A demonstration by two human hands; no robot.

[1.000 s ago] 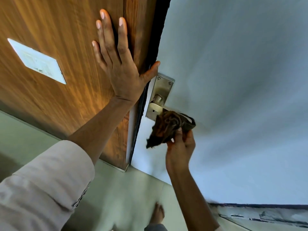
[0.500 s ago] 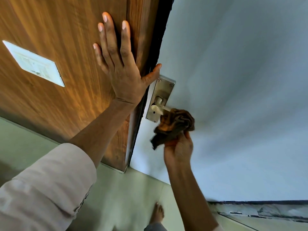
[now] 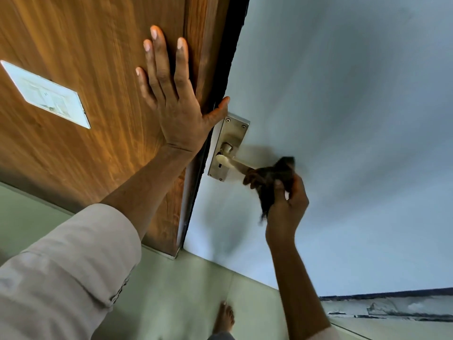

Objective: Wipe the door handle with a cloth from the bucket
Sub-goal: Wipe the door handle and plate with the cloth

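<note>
At the lever's outer end, the right hand [image 3: 285,207] fingers [image 3: 278,190] pinch a bunched dark cloth [image 3: 272,180] around the door handle [image 3: 232,161]. Left hand [image 3: 176,104] lies flat, fingers spread, holding nothing, on the wooden door [image 3: 93,57] by its edge.

A pale beige sleeve [image 3: 73,261] is rolled above the left forearm, its cuff folded and buttoned. Both hands are bare, and 1 bare foot [image 3: 224,317] shows below.

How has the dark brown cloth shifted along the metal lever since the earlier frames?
Yes. The dark brown cloth, gripped in the right hand, has slid outward along the metal lever handle, away from the steel backplate, exposing more lever.
</note>
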